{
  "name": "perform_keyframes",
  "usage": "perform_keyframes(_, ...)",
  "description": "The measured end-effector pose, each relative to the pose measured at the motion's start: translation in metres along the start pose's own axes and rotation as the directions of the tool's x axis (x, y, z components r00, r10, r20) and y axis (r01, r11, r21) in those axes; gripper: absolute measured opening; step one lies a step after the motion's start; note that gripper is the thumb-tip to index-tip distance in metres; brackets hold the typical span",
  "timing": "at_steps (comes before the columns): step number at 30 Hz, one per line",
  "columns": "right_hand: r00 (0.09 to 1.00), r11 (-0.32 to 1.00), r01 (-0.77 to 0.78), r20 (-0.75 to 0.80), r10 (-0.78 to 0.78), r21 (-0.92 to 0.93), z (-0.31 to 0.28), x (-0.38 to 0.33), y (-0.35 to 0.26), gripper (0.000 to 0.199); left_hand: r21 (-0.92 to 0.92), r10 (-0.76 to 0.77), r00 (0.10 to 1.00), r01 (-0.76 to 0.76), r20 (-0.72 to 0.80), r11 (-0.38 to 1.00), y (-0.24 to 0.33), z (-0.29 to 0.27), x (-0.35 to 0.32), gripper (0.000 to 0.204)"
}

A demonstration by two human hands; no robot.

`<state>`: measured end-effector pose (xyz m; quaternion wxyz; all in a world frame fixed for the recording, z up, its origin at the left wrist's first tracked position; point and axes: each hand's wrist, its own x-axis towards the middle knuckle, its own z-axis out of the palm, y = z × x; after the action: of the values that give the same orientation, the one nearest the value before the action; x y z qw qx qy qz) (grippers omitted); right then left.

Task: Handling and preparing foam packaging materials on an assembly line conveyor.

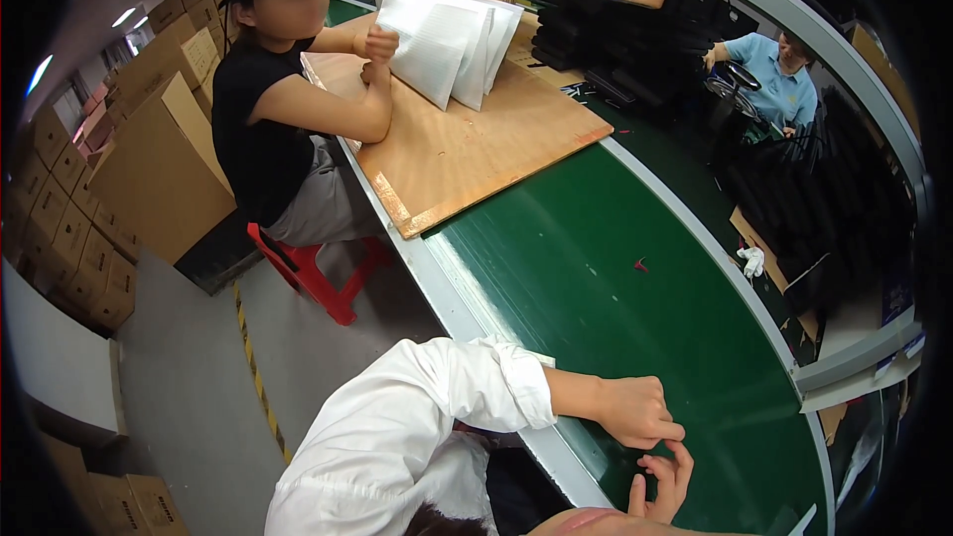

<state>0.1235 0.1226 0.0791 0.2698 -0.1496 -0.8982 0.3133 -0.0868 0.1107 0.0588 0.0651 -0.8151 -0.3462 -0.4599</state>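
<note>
Above the green conveyor belt (566, 258), near its close end, my two hands are together. My left hand (635, 412), coming out of a rolled white sleeve (467, 387), is curled closed with its knuckles up, and I see nothing in it. Just below it is my right hand (667, 484), palm partly turned up, fingers loosely bent and apart, holding nothing. A fingertip of the right hand meets the left hand's fingers. The belt lies beneath both hands, with a small dark red scrap (640, 265) farther along it.
A wooden board (467, 154) lies across the belt, bearing white padded envelopes (447, 40). Beside it a person in black (263, 109) sits on a red stool (318, 273). Stacked cartons (74, 228) line the left. Black items (824, 199) and other workers are beyond the belt's right rail.
</note>
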Motion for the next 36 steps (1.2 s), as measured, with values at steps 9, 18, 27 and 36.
perform_keyframes(9,0.997,0.999,-0.045,-0.063,0.045,0.004,0.0,0.003,-0.013,0.022,0.031,0.002,1.0,-0.001,-0.015,1.0,0.001,-0.001,0.001,0.015)
perform_keyframes(18,0.997,0.999,-0.012,-0.075,0.01,-0.03,-0.003,0.005,-0.017,0.023,0.075,-0.004,0.999,0.007,-0.037,0.997,0.002,-0.001,0.003,0.014)
perform_keyframes(27,0.996,1.0,0.001,-0.09,0.0,0.015,0.0,0.002,-0.009,0.024,0.063,-0.015,0.999,0.018,-0.046,0.998,0.002,0.0,0.002,0.012)
perform_keyframes(36,0.999,1.0,0.006,-0.043,-0.006,0.01,-0.001,0.0,-0.007,0.026,0.057,0.013,1.0,-0.011,-0.029,0.998,-0.001,0.002,0.0,0.01)
